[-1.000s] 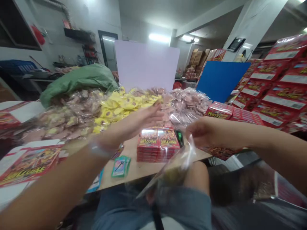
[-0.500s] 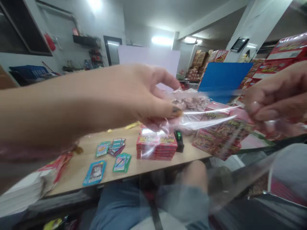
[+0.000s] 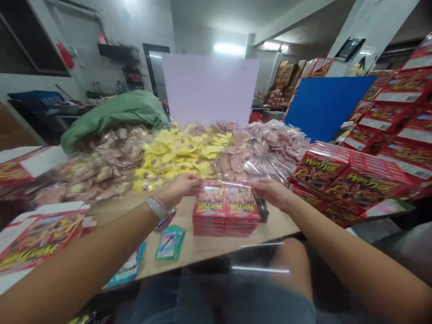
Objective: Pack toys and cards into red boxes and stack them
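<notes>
1. My left hand (image 3: 180, 189) and my right hand (image 3: 272, 193) are both on a stack of red card packs (image 3: 226, 211), one at each side, with the width of the stack between them.
2. My fingers lie along the stack's upper edges. I cannot tell whether they are clamping it or only resting there.
3. The stack stands near the front edge of a wooden table (image 3: 199, 238), two packs side by side and several layers high. A clear plastic sheet (image 3: 216, 183) glints across its top, but I cannot tell how far it wraps around.
4. A black device (image 3: 262, 210) sits just beside the stack on my right, partly hidden behind it.
5. On my left, a beaded wristband (image 3: 156, 207) circles my wrist. Below it, a green-edged card (image 3: 169, 243) and a blue-edged card (image 3: 127, 266) lie on the table, apart from the stack.
6. Beyond my hands, a heap of yellow sachets (image 3: 175, 155) lies between mounds of pinkish sachets (image 3: 101, 173), with a green sack (image 3: 114, 114) behind.
7. Off to my right, large red boxes (image 3: 351, 182) sit in a block, with more red cartons (image 3: 401, 121) stacked behind them. A flat red printed box (image 3: 40, 238) lies at my left.
</notes>
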### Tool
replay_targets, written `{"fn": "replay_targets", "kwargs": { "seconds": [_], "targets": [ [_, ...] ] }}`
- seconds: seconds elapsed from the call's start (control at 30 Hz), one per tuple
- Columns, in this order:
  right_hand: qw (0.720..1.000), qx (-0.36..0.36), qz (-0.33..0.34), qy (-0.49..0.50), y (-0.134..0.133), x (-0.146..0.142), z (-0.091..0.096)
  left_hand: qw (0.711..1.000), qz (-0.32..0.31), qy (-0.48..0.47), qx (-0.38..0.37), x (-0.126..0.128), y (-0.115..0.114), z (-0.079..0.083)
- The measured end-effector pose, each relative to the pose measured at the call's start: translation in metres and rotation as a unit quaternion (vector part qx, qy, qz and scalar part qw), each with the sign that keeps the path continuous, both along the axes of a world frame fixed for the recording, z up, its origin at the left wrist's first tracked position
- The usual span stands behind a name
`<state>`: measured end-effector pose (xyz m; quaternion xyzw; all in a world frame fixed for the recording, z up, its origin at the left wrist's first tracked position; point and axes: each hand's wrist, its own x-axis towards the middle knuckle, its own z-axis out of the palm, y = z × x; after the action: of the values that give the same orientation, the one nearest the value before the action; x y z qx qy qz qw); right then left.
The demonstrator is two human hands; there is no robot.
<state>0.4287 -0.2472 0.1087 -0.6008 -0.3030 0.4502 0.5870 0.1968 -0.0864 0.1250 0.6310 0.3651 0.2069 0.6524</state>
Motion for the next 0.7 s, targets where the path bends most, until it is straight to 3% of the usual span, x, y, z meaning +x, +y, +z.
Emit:
{"fn": "replay_targets", "kwargs": {
  "seconds": [0.2,0.4,0.7],
  "targets": [
    [0.998,-0.028,-0.042,0.031,0.017,0.01,-0.015,0.998,-0.04,-0.009,-0.054,0.011,0.03,-0.022],
    [0.996,-0.049,-0.069,0.013,0.025,0.021,-0.032,0.993,-0.026,0.023,-0.115,0.023,0.057,-0.04],
    [0.986,-0.131,-0.089,0.044,0.041,0.031,-0.033,0.983,-0.018,0.097,-0.152,0.033,0.076,-0.041]
  ]
}}
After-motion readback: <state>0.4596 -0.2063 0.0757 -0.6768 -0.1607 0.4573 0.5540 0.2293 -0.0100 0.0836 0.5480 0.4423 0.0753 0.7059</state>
